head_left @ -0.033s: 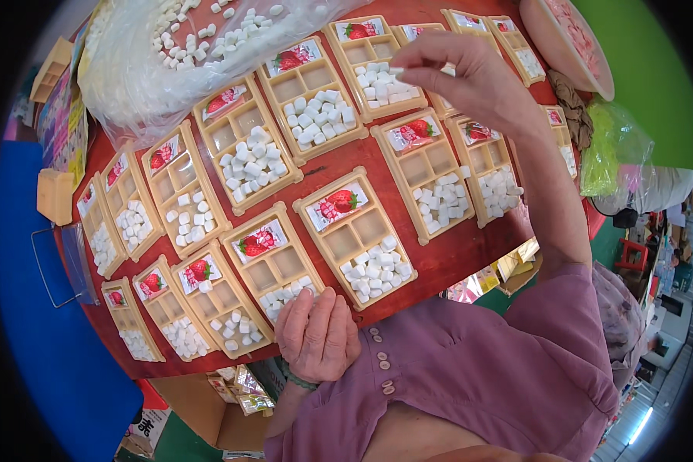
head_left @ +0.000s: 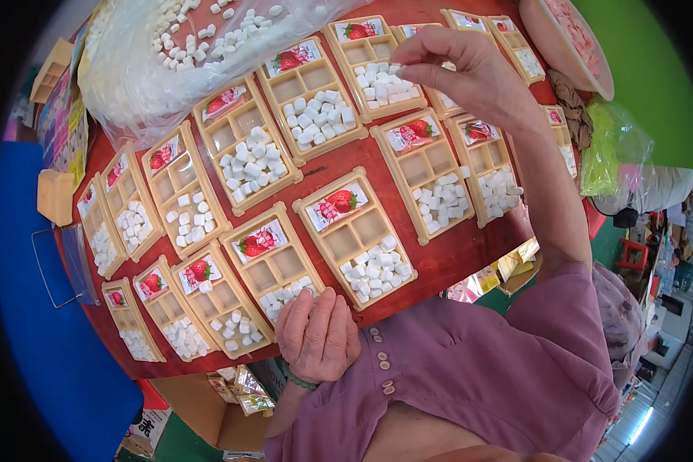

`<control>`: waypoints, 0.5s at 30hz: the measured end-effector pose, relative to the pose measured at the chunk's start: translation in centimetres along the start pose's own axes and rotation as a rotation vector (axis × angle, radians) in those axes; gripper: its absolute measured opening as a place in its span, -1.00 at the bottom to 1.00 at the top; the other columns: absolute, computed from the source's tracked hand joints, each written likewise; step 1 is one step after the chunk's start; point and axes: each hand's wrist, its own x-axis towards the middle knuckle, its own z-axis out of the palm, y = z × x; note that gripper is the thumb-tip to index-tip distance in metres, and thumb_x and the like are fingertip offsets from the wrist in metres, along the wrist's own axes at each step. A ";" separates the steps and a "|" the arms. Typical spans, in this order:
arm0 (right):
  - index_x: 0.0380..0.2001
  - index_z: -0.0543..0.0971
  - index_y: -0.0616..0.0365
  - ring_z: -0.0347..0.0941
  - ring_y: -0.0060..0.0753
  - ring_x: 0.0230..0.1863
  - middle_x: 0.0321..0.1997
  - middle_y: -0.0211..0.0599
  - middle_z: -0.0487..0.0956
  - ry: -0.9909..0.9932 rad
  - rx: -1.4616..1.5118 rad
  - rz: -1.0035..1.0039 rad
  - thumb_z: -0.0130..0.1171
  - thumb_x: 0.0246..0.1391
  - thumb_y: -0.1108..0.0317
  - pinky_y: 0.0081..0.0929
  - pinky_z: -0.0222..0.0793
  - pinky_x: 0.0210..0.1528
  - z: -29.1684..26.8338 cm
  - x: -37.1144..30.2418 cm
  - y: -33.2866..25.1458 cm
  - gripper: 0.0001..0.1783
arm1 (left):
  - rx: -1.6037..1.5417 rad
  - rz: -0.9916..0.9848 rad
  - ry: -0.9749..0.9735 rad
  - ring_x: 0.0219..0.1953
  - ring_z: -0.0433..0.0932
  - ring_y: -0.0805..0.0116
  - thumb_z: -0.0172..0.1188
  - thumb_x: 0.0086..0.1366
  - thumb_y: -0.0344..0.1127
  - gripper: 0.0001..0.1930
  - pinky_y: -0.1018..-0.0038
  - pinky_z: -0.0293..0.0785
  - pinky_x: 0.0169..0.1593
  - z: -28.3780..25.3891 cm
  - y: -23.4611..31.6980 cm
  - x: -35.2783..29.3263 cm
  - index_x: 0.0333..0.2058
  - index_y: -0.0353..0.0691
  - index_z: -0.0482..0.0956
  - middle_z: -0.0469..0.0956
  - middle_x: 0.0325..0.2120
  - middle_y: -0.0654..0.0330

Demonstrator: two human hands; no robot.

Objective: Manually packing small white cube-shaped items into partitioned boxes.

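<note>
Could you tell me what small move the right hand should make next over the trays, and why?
Probably lower the right hand slightly and let go of the white piece pinched at its fingertips into the tray beneath, since the hand hovers right above that tray's heap of white pieces, while the left hand rests at the table edge.

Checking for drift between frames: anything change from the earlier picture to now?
No visible change. Right hand is in the same place, fingertips pinched over the far tray of white pieces; left hand lies flat on the near table edge. Trays and the plastic bag lie as before.
</note>
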 end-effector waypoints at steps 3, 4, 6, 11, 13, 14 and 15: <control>-0.25 0.62 0.25 0.50 -0.65 -0.25 -0.30 -0.49 0.61 0.016 0.223 0.116 0.24 0.14 0.47 -0.61 0.43 -0.16 0.6 0.7 0.5 -0.88 | 0.000 0.006 0.005 0.01 0.50 0.02 0.21 0.19 -0.48 -0.79 0.16 0.49 0.01 0.0 0.0 0.1 -0.18 -0.35 0.62 0.61 -0.15 0.07; -0.25 0.62 0.26 0.50 -0.69 -0.23 -0.29 -0.51 0.61 -0.019 0.231 0.130 0.24 0.15 0.47 -0.64 0.44 -0.13 0.8 1.0 0.5 -0.89 | 0.000 0.007 0.005 0.01 0.50 0.02 0.22 0.19 -0.48 -0.79 0.16 0.49 0.00 -0.1 -0.1 0.1 -0.18 -0.35 0.62 0.61 -0.15 0.07; -0.26 0.63 0.24 0.51 -0.69 -0.23 -0.31 -0.51 0.61 -0.002 0.263 0.101 0.24 0.15 0.47 -0.66 0.44 -0.12 0.8 1.3 1.5 -0.89 | 0.016 0.027 0.002 0.03 0.50 0.05 0.20 0.19 -0.43 -0.78 0.19 0.49 0.00 0.0 -0.3 -0.1 -0.19 -0.34 0.64 0.61 -0.14 0.07; -0.27 0.64 0.20 0.52 -0.69 -0.23 -0.35 -0.50 0.61 0.150 0.363 0.121 0.23 0.14 0.51 -0.70 0.44 -0.10 -0.2 1.6 2.3 -0.91 | 0.020 0.043 -0.006 0.05 0.49 0.08 0.18 0.20 -0.38 -0.77 0.21 0.49 0.01 0.0 -0.5 -0.2 -0.20 -0.33 0.66 0.61 -0.12 0.07; -0.28 0.64 0.21 0.51 -0.70 -0.24 -0.35 -0.51 0.60 0.075 0.346 0.132 0.23 0.14 0.51 -0.69 0.43 -0.11 0.2 1.6 2.1 -0.92 | 0.027 0.040 -0.012 0.05 0.49 0.08 0.18 0.20 -0.38 -0.77 0.21 0.49 0.01 -0.1 -0.4 -0.2 -0.20 -0.33 0.66 0.61 -0.12 0.07; -0.29 0.64 0.22 0.50 -0.70 -0.25 -0.35 -0.51 0.60 0.003 0.332 0.142 0.23 0.14 0.51 -0.69 0.43 -0.12 0.6 1.5 2.0 -0.93 | 0.027 0.038 -0.012 0.05 0.49 0.08 0.18 0.20 -0.38 -0.77 0.21 0.49 0.01 -0.1 -0.4 -0.3 -0.20 -0.33 0.66 0.61 -0.12 0.07; -0.31 0.62 0.23 0.47 -0.71 -0.29 -0.36 -0.52 0.57 0.003 0.273 0.132 0.23 0.13 0.52 -0.68 0.41 -0.17 0.9 1.2 1.6 -0.94 | 0.028 0.039 -0.012 0.05 0.49 0.08 0.18 0.20 -0.38 -0.77 0.21 0.49 0.01 -0.1 -0.4 -0.3 -0.20 -0.33 0.66 0.61 -0.12 0.07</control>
